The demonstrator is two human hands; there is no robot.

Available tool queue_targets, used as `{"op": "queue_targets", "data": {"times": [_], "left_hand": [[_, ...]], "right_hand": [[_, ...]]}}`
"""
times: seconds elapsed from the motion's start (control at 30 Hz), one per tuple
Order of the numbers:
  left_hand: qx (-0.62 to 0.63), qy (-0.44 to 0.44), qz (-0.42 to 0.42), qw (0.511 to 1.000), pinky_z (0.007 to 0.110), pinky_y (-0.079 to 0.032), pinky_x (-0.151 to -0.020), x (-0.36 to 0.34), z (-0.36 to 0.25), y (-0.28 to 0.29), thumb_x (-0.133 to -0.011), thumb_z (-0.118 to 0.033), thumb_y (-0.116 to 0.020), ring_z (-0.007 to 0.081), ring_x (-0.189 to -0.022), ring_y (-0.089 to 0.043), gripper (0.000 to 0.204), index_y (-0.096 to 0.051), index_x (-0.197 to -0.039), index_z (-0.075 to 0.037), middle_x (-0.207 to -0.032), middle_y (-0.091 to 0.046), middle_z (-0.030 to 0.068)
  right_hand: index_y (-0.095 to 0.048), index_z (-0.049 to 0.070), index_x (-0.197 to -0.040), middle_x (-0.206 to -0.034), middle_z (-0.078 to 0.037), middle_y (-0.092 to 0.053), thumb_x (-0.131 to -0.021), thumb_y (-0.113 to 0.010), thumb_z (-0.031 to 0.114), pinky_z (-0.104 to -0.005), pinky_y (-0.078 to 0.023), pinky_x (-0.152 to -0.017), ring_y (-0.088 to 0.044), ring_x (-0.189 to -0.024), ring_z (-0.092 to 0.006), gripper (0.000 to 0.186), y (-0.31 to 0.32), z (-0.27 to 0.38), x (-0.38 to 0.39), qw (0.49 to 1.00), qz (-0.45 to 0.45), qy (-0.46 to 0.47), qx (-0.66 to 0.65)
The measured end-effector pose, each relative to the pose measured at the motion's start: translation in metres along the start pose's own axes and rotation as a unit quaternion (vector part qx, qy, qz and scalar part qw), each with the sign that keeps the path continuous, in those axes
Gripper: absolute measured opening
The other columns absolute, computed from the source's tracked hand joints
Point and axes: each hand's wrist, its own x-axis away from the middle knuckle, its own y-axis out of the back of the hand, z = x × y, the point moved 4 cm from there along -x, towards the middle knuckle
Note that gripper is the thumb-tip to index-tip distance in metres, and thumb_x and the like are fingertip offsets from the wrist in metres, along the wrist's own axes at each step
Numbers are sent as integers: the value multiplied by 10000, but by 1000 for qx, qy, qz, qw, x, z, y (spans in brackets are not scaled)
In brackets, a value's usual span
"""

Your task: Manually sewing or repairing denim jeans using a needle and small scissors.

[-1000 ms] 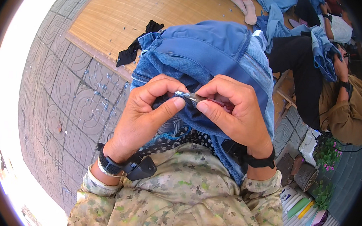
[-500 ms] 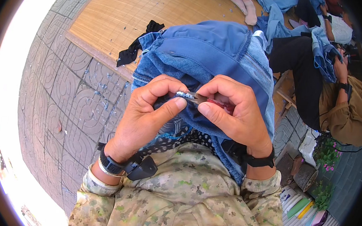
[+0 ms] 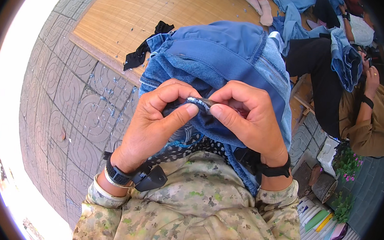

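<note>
A blue denim garment [image 3: 214, 40] lies bunched over my lap, with a smooth darker blue panel on top. My left hand [image 3: 161, 113] pinches a folded denim edge [image 3: 195, 101] with white frayed stitching between thumb and forefinger. My right hand [image 3: 251, 117] is closed around small thread snips [image 3: 209, 101]. Their metal tip shows beside the stitching, close to my right thumb; the handle is mostly hidden in the palm. The two hands almost meet over the garment.
Ahead lies a tan woven mat [image 3: 118, 23] with a black cloth [image 3: 139, 55] at its edge. Blue thread scraps litter the paving [image 3: 101, 97] on the left. To the right, a co-worker in a brown top [image 3: 367, 130] handles denim [image 3: 342, 63]; beyond are flowers [image 3: 349, 165] and a pot [image 3: 325, 188].
The snips have turned in my right hand, so the red handle seen before is now mostly hidden. My left hand stays in place. The co-worker's hands on the right have shifted.
</note>
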Motion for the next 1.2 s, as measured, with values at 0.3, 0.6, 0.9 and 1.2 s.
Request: {"op": "queue_targets", "data": {"times": [0.3,0.6,0.9,1.2], "left_hand": [[11,2,-17,1000,257,-428,-854,2,0,-2,-873,-6,-637,116,-923,-551,96,-650,-968,1,-945,-602,29],[1,-8,-11,1000,261,-427,-857,0,2,0,-873,-8,-637,122,-923,-555,96,-649,-968,5,-941,-607,34],[-16,-32,-5,999,261,-431,-857,0,1,-1,-867,-6,-640,125,-927,-555,109,-649,-975,8,-955,-607,42],[-4,-18,-10,1000,265,-434,-857,0,2,-1,-865,1,-638,127,-923,-557,107,-651,-971,6,-951,-609,42]], "right_hand": [[-638,-29,-940,-799,-15,-562,-857,-712,95,-197,-416,-596,-513,-682,-44,166,2,-1,5,1000,19,-8,-7],[-642,-23,-881,-735,-44,-593,-831,-728,91,-225,-452,-570,-548,-629,-76,152,-1,4,-2,999,14,22,26],[-644,-26,-894,-725,-25,-601,-843,-716,71,-205,-449,-567,-537,-630,-51,131,-1,0,0,1000,22,-7,-7],[-642,-19,-902,-759,-39,-605,-836,-722,100,-221,-447,-564,-543,-637,-68,158,-1,0,-1,999,20,24,10]]}}
